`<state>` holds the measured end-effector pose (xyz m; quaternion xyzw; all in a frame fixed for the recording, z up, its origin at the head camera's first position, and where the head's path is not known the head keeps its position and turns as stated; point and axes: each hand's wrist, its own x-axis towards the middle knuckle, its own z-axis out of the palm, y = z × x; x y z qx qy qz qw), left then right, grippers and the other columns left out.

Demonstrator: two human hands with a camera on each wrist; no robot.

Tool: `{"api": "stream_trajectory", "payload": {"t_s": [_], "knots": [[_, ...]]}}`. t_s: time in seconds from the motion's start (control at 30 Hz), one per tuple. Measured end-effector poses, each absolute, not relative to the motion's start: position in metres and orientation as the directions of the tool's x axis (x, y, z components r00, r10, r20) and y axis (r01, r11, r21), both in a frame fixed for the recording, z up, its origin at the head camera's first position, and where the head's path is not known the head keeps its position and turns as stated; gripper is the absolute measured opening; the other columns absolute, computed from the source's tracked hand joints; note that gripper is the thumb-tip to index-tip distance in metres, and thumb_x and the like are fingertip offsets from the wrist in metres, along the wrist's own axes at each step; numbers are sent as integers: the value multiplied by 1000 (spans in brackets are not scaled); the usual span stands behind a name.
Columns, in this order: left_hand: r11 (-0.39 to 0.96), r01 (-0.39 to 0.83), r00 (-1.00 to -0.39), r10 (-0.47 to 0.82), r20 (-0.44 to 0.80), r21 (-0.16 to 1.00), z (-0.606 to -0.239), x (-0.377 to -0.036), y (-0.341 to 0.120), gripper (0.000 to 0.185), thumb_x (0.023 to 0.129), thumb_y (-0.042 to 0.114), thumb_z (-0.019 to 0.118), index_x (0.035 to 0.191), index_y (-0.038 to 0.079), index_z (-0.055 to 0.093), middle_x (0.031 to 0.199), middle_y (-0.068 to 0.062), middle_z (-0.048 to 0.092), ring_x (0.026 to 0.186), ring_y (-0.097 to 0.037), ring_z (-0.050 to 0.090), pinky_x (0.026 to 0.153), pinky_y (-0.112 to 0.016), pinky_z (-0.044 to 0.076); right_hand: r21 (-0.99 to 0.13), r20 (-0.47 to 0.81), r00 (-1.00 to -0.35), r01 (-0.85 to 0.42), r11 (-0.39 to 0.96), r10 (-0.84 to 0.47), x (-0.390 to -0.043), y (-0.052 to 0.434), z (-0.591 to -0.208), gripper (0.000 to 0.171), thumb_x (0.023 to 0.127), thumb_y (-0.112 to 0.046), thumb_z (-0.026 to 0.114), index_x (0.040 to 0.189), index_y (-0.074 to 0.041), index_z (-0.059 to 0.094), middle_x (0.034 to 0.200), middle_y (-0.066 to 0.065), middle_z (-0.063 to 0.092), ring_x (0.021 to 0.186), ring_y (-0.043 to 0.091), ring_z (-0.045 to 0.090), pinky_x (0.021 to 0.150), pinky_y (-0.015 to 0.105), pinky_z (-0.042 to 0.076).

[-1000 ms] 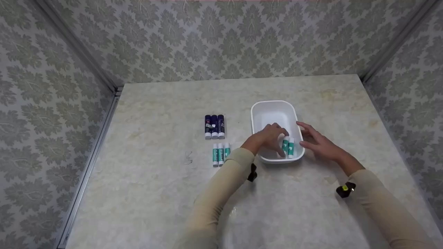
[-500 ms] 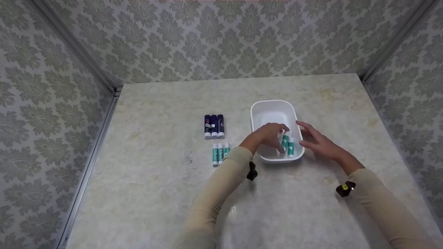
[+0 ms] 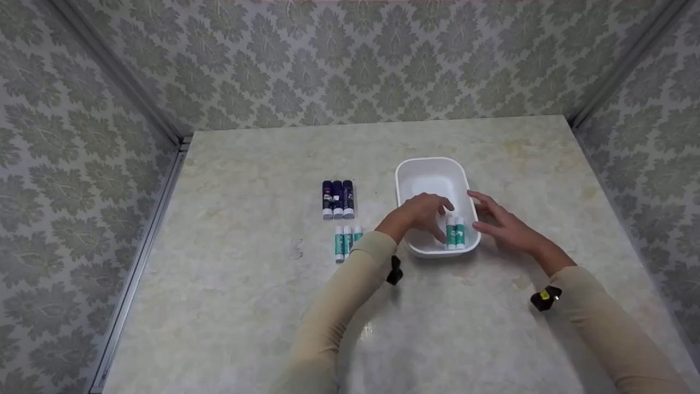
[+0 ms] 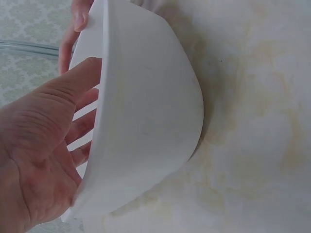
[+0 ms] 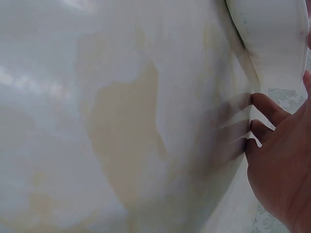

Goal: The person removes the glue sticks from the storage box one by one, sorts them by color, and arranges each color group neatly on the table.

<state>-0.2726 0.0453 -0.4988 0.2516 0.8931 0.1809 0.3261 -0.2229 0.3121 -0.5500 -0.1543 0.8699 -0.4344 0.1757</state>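
Two sticks (image 3: pixel 455 233) now flat, parallel in tub (image 3: pixel 432 167); left hand (image 3: pixel 424 213) released, fingers relaxed; right hand (image 3: pixel 500 221) open beside tub.

Both arms reach in from the lower edge of the head view, in beige sleeves; the left hand (image 3: pixel 424 216) at centre frame has loosely spread fingers; the right hand (image 3: pixel 503 224) just right of it lies flat, fingers straight.
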Motion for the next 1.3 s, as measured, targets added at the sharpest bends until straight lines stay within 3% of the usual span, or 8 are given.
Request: {"api": "stream_trajectory", "payload": {"t_s": [0.3,0.53,0.7,0.83,1.0,1.3], "knots": [[831,393,-678,551,-487,394,-505,-262,48,86,90,47,96,163,36,52,161,5,58,149,-17,50,137,-49,38,-811,-163,-890,-126,572,-426,-224,314,-551,81,115,-28,66,181,-27,19,173,31,47,165,52,41,135,82,18],[845,425,-766,527,-368,326,-518,-250,54,81,88,53,96,156,31,58,155,2,59,142,-19,52,128,-50,47,-810,-155,-889,-135,570,-430,-225,314,-551,81,115,-27,66,181,-28,19,173,31,47,165,53,41,134,83,19],[847,470,-785,530,-322,249,-524,-245,56,81,88,61,93,154,29,59,153,2,60,139,-19,54,125,-48,51,-808,-161,-887,-133,574,-433,-225,314,-552,81,116,-28,65,182,-28,18,173,31,46,165,53,40,134,84,16],[836,499,-771,549,-322,229,-523,-245,56,81,90,65,90,156,29,58,154,1,60,139,-20,54,126,-49,51,-810,-159,-886,-135,570,-436,-225,314,-552,81,116,-27,65,182,-27,18,174,31,45,164,53,41,133,84,18],[830,455,-741,553,-381,321,-516,-252,52,78,91,58,92,157,32,59,155,3,62,141,-20,53,130,-50,46,-807,-179,-885,-117,579,-429,-226,314,-552,82,115,-29,65,182,-28,16,173,30,45,164,52,42,133,84,19],[837,396,-662,546,-514,379,-499,-262,48,84,96,50,89,168,33,49,165,8,59,148,-14,52,136,-40,40,-790,-219,-891,-77,608,-397,-226,311,-553,85,115,-37,66,182,-32,15,175,29,43,165,51,39,134,84,17]]}}
